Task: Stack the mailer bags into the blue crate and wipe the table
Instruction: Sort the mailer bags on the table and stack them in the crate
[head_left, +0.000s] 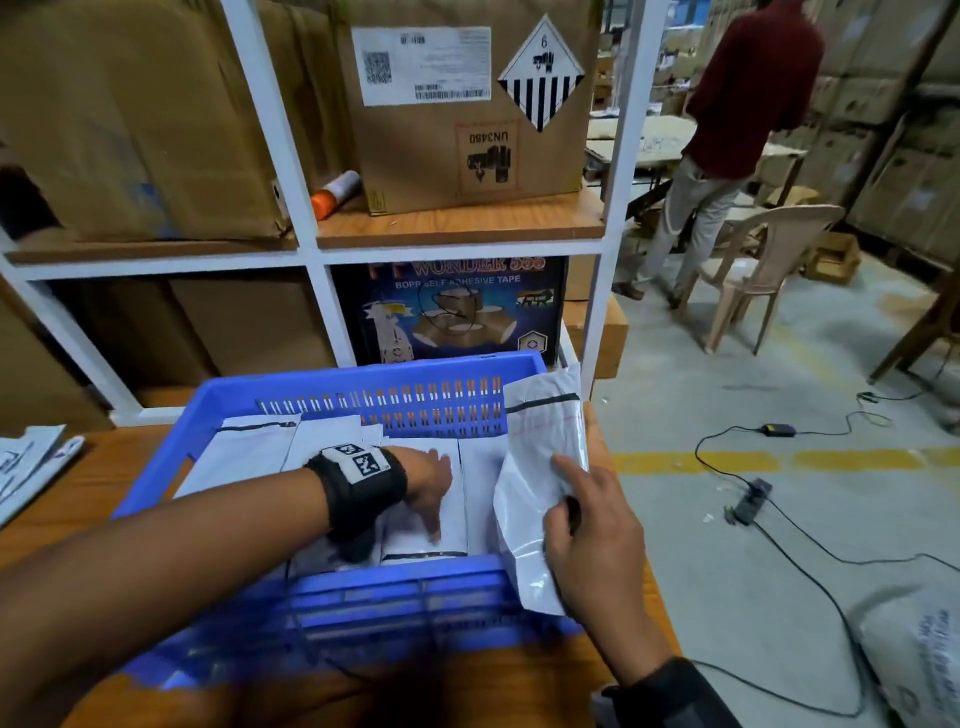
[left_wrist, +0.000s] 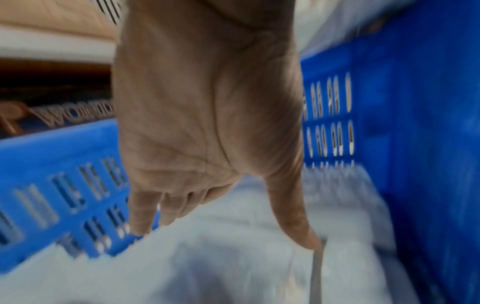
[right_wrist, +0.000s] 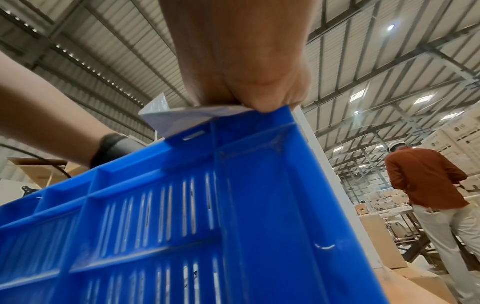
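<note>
A blue crate (head_left: 332, 379) sits on the wooden table (head_left: 78, 499) and holds several white mailer bags (head_left: 249, 447) lying flat. My left hand (head_left: 431, 483) reaches inside it, fingers straight and pressing down on the bags; the left wrist view shows those fingers (left_wrist: 142, 214) against the white bags (left_wrist: 233, 257) between the crate's walls (left_wrist: 428, 144). My right hand (head_left: 587, 519) grips one white mailer bag (head_left: 540, 447) standing upright over the crate's right rim. In the right wrist view that hand (right_wrist: 259, 92) pinches the bag (right_wrist: 179, 119) at the crate's corner (right_wrist: 259, 185).
More mailer bags (head_left: 31, 462) lie at the table's left edge. A white shelf (head_left: 306, 249) with cardboard boxes (head_left: 467, 104) and a tape carton (head_left: 452, 312) stands behind the crate. To the right, a person (head_left: 727, 140), a plastic chair (head_left: 763, 265) and cables (head_left: 779, 519) on the floor.
</note>
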